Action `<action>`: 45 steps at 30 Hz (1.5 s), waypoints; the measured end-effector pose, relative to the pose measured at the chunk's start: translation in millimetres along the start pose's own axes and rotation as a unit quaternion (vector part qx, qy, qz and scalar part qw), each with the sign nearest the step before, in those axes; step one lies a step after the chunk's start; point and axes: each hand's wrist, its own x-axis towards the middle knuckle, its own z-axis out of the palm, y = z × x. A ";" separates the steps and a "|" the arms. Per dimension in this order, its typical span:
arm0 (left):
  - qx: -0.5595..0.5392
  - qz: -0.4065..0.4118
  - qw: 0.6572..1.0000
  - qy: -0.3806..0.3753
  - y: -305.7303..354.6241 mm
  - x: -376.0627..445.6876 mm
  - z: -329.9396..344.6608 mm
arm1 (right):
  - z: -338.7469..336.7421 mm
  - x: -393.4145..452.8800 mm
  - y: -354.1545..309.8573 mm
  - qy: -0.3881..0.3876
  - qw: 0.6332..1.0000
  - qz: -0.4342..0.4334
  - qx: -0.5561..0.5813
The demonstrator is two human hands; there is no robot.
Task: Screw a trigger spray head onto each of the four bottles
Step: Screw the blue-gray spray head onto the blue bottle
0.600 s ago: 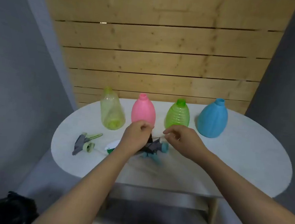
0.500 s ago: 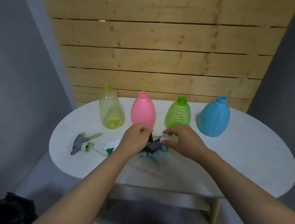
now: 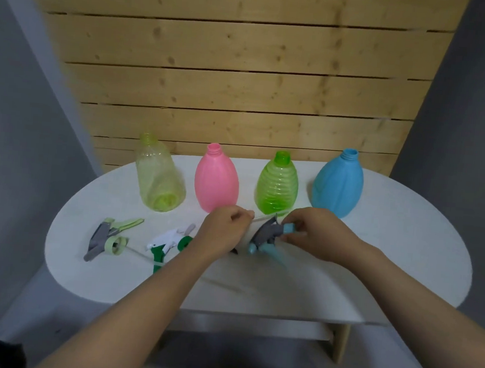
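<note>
Head view: right hand [image 3: 315,233] pinches the blue-grey spray head [image 3: 269,235]; left hand [image 3: 223,231], curled, hides its hold.

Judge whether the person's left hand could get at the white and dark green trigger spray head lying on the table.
Probably yes: the white and dark green trigger spray head lies uncovered beside the left hand, nothing between them.

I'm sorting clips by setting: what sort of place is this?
Probably a small staged indoor corner rather than a working kitchen or shop: a white oval table stands against a bare pine plank wall between grey walls, with four empty coloured bottles, such as the pink bottle, lined up in a row.
</note>
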 end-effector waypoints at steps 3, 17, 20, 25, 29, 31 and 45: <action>-0.039 -0.009 0.997 -0.068 8.6 0.9 7.5 | -11.7 -12.2 9.1 0.046 0.997 -0.010 0.060; -0.192 -0.020 0.979 -0.071 16.0 6.0 9.8 | -24.4 -11.6 34.0 0.306 0.939 0.089 0.132; -0.191 -0.020 0.980 -0.057 13.7 9.0 9.2 | -22.3 -2.4 44.9 0.332 0.917 0.166 0.147; -0.201 -0.021 0.978 -0.043 10.5 11.5 5.2 | -23.2 17.2 57.4 0.291 0.908 0.238 0.186; -0.212 -0.020 0.976 -0.039 7.7 12.7 1.0 | -23.0 31.9 67.2 0.255 0.907 0.249 0.226; -0.208 -0.020 0.977 -0.038 5.7 11.9 -0.7 | -20.8 36.9 70.0 0.239 0.903 0.239 0.266; -0.231 -0.040 0.972 0.005 2.4 0.8 -27.2 | -37.7 16.4 65.1 0.220 0.912 0.149 0.313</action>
